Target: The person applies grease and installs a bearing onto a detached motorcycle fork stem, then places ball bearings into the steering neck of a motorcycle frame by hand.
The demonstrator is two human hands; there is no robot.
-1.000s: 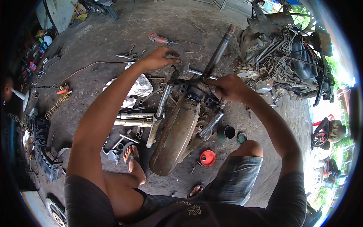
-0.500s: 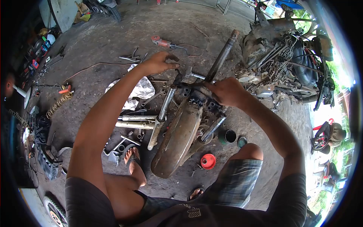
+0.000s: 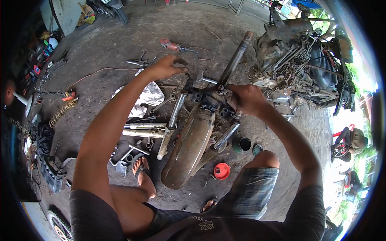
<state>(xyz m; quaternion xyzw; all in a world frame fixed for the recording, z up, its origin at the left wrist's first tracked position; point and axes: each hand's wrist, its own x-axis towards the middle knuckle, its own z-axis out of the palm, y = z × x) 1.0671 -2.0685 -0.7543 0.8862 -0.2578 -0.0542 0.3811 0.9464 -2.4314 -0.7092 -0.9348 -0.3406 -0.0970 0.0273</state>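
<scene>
Between my legs stands a front fork assembly with a brown fender (image 3: 189,150), two chrome tubes and a dark steering stem (image 3: 234,60) slanting up to the right. My left hand (image 3: 169,67) hovers above the left fork tube (image 3: 177,109), its thumb and fingers apart and nothing between them. Beside the base of the stem is my right hand (image 3: 247,98), fingers curled near the fork clamp (image 3: 213,96); whether anything is in them is hidden. A hammer (image 3: 206,78) lies behind the clamp.
A red grinder (image 3: 171,45) lies at the back. Silver foil-like sheet (image 3: 150,94), wrenches and loose fork legs (image 3: 144,133) are on the left. A red lid (image 3: 221,171) and dark can (image 3: 242,144) sit near my knee. A dismantled motorcycle (image 3: 297,64) fills the right; a person (image 3: 357,142) is beyond.
My right hand has drawn slightly right, off the base of the stem, and its fingers have curled. My left hand has kept its pose above the left tube.
</scene>
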